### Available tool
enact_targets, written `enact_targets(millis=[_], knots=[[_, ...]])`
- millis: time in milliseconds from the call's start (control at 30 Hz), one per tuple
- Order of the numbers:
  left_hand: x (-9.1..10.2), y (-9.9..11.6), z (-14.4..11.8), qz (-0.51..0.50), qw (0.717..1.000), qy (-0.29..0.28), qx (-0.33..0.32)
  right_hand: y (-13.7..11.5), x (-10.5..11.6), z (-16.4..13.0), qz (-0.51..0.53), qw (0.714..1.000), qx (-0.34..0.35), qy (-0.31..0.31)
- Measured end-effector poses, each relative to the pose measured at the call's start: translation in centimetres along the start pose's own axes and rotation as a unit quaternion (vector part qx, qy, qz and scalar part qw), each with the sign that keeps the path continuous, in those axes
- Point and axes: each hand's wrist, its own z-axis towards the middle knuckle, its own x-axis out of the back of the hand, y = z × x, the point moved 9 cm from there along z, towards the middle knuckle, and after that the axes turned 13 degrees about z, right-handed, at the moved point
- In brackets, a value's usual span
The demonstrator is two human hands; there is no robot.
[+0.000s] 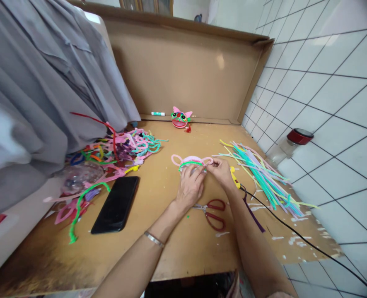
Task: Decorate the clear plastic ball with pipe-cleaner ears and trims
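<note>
A small craft piece [192, 159] lies on the table, with a pink and white top, a green pipe cleaner band and a pink pipe cleaner loop [176, 159] sticking out at its left. My left hand [190, 184] holds its near side down, the fingers covering much of the lower part. At the right end, my right hand [220, 170] pinches a second pink loop [207, 160] between thumb and fingers. Red-handled scissors [215, 215] lie just below my hands. A yellow tool [235, 179] with a black cord, likely a glue gun, rests beside my right hand.
Loose pipe cleaners [261, 176] lie at right near a red-lidded jar [290, 145]. A tangled pile of pipe cleaner pieces [130, 145] and a black phone [115, 205] are at left. Against the cardboard wall [186, 66] sit a finished-looking cat-eared face [179, 118] and a glue stick [158, 114].
</note>
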Motion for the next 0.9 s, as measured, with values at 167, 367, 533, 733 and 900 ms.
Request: enact_targets(millis=[167,367,533,733,900], knots=[[0.09,0.07,-0.01,0.002,1.0,0.01,0.005,0.43,-0.09,-0.01,0.009,1.0,-0.012,0.002],[-0.01,-0.49,-0.19,-0.02,0.999,0.013,0.026,0.95,-0.13,-0.05,0.039,0.999,-0.024,0.0],[-0.11,-0.37,-0.24,-0.01,1.0,0.013,0.012,1.02,-0.15,-0.05,0.049,0.999,-0.024,0.0],[-0.26,-0.24,-0.1,-0.01,1.0,-0.006,0.01,0.59,-0.24,-0.12,0.04,0.999,-0.016,-0.004],[-0.03,-0.17,0.03,-0.008,1.0,-0.006,0.011,0.43,-0.1,-0.13,0.025,1.0,-0.005,0.001]])
